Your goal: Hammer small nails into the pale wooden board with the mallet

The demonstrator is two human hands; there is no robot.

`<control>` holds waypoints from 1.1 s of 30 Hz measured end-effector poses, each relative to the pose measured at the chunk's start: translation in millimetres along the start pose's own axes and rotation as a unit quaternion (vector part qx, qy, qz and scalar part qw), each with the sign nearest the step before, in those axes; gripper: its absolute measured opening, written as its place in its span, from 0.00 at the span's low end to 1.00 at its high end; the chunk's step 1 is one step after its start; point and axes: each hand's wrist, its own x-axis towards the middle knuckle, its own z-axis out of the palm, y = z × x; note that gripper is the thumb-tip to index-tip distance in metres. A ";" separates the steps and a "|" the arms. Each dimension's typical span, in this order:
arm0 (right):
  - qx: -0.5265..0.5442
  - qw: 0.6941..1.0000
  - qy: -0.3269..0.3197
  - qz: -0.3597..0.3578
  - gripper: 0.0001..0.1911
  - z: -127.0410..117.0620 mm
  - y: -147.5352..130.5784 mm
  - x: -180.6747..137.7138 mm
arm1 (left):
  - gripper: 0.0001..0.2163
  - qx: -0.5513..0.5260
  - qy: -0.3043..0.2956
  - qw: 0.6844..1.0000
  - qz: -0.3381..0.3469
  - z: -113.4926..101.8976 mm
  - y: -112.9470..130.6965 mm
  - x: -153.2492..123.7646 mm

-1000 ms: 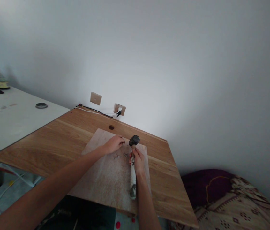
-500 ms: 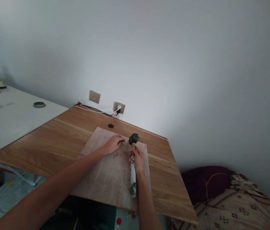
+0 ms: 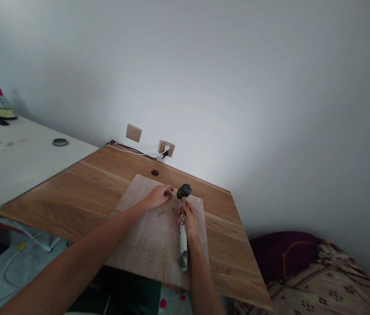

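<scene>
My right hand [image 3: 190, 217] grips a hammer [image 3: 183, 245] high on its white-worn handle. The dark hammer head [image 3: 184, 190] points away from me, above the far part of a pale plywood board [image 3: 145, 247]. Left of the head, my left hand [image 3: 159, 196] is low over the board with its fingers curled and their tips pinched. Whatever is between those fingertips is too small to make out. Several loose nails [image 3: 163, 213] lie on the board between my hands.
The board rests on a wooden desk [image 3: 231, 245] with a round cable hole [image 3: 155, 173]. Cables run to a wall socket [image 3: 166, 148] behind. At left a white table [image 3: 34, 162] holds a red-capped bottle [image 3: 3, 105]. Patterned bedding [image 3: 322, 280] is at right.
The view has shifted slightly, so the whole scene sits a little further right. Both hands and the hammer keep nearly the same places over the board.
</scene>
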 end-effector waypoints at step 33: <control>0.003 0.999 -0.045 0.005 0.20 12.9 -6.1 3.1 | 0.24 0.049 0.018 0.998 -0.020 -2.9 6.1 -5.8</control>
